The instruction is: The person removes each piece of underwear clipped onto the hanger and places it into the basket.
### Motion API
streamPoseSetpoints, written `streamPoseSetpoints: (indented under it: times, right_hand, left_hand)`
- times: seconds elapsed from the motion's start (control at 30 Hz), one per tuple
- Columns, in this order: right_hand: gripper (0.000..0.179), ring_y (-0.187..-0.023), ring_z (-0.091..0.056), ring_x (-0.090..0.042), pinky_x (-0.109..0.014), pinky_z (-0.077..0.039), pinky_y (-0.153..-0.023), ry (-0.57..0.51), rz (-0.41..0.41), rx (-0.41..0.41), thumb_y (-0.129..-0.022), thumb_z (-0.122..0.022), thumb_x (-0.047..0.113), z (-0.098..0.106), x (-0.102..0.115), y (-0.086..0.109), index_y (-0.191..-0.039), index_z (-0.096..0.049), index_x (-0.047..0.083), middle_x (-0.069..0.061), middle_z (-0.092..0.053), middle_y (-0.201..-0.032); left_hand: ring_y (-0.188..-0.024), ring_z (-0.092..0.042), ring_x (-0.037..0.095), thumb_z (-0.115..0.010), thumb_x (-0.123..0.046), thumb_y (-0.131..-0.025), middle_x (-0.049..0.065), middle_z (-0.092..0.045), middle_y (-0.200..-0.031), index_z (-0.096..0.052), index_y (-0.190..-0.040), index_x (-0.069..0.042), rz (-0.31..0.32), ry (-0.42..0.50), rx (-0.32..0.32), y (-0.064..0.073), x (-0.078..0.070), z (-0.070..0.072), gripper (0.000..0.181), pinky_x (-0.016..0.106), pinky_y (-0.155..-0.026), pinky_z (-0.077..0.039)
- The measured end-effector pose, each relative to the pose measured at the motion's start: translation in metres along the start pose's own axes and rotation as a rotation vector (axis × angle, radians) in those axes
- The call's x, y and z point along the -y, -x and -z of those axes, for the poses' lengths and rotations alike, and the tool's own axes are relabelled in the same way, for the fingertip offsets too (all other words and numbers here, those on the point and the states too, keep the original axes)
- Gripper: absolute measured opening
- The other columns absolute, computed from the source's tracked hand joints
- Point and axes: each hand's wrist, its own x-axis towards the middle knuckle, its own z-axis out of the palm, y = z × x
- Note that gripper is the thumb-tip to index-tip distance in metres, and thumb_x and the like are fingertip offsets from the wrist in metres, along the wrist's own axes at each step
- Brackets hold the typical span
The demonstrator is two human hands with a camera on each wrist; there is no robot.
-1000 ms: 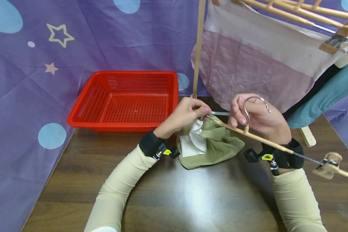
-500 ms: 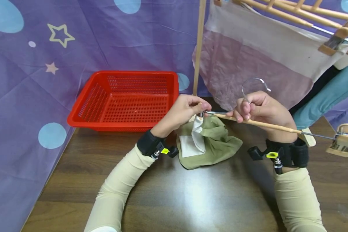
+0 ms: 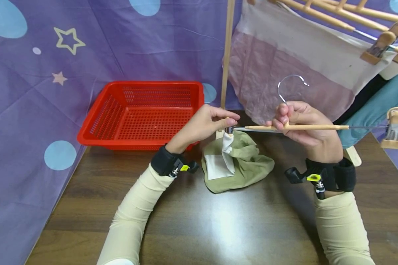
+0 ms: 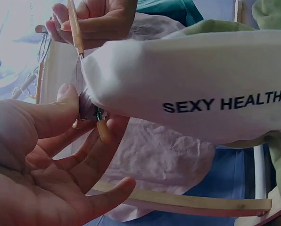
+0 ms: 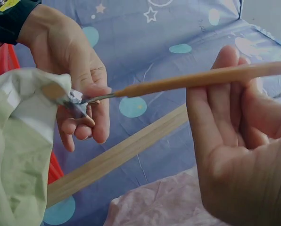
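My left hand [image 3: 207, 123] pinches the metal clip [image 3: 229, 130] at the left end of a clip hanger [image 3: 318, 127]. White cloth of an olive-green garment [image 3: 252, 165] sits in that clip; the rest of the garment lies bunched on the table. Printed lettering shows on its white band [image 4: 202, 84] in the left wrist view. My right hand [image 3: 306, 123] holds the hanger's bar at the middle, fingers at the base of the hook [image 3: 293, 76]. The hanger's right clip [image 3: 396, 129] hangs with no cloth in it. The exact kind of garment cannot be told.
A red plastic basket [image 3: 140, 145] stands at the back left of the wooden table [image 3: 172, 228]. Behind my hands rises a wooden rack post [image 3: 227, 55]. At the back right hang a pink and white cloth [image 3: 278, 66] and a teal garment [image 3: 374, 106].
My right hand has raised its side of the hanger, so the slanted bar is now nearly level and the hook stands higher. The left hand stays at the clip, its fingers shifted slightly.
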Motion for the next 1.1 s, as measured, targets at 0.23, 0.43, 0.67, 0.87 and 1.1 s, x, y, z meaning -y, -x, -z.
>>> streamPoseSetpoints:
  times: [0.23, 0.43, 0.67, 0.87, 1.1]
  right_hand:
    - [0.030, -0.106, -0.070, -0.038, -0.042, -0.049, -0.109, -0.066, -0.027, -0.109, -0.104, -0.032, -0.012, -0.009, 0.004, 0.001, -0.116, -0.060, -0.018, -0.028, -0.071, -0.106]
    - [0.030, -0.111, -0.069, -0.040, -0.044, -0.052, -0.105, -0.146, -0.088, -0.179, -0.106, -0.033, -0.008, -0.012, 0.007, -0.002, -0.117, -0.059, -0.019, -0.029, -0.071, -0.109]
    - [0.036, -0.114, -0.068, -0.043, -0.047, -0.051, -0.105, -0.204, -0.129, -0.249, -0.109, -0.029, -0.004, -0.016, 0.012, -0.002, -0.119, -0.059, -0.020, -0.031, -0.071, -0.111]
    - [0.036, -0.108, -0.071, -0.042, -0.046, -0.054, -0.101, -0.173, -0.103, -0.329, -0.109, -0.030, -0.004, -0.018, 0.013, -0.002, -0.115, -0.062, -0.020, -0.030, -0.072, -0.105]
    - [0.039, -0.112, -0.069, -0.044, -0.047, -0.052, -0.103, -0.193, -0.104, -0.275, -0.109, -0.026, -0.003, -0.017, 0.013, 0.000, -0.117, -0.058, -0.022, -0.032, -0.070, -0.108]
  left_hand:
    - [-0.084, -0.070, 0.010, -0.074, -0.007, -0.093, 0.013, -0.077, -0.110, -0.077, -0.113, -0.002, -0.012, 0.008, -0.031, 0.000, -0.001, 0.005, 0.021, 0.024, -0.075, -0.054]
    - [-0.086, -0.071, 0.011, -0.073, -0.004, -0.092, 0.013, -0.078, -0.107, -0.077, -0.110, 0.001, 0.018, -0.002, -0.009, 0.001, 0.000, 0.008, 0.019, 0.025, -0.079, -0.056]
    - [-0.083, -0.072, 0.013, -0.074, -0.003, -0.091, 0.013, -0.078, -0.108, -0.077, -0.110, 0.000, -0.009, -0.005, -0.002, 0.002, 0.002, 0.012, 0.019, 0.027, -0.078, -0.057]
    - [-0.094, -0.072, 0.016, -0.073, -0.010, -0.094, 0.012, -0.076, -0.116, -0.075, -0.117, -0.002, -0.001, -0.029, 0.046, 0.003, 0.000, 0.017, 0.025, 0.030, -0.087, -0.056]
    - [-0.104, -0.067, 0.015, -0.070, -0.016, -0.097, 0.007, -0.077, -0.115, -0.075, -0.119, -0.004, -0.007, -0.118, 0.118, 0.004, -0.004, 0.020, 0.025, 0.031, -0.091, -0.053]
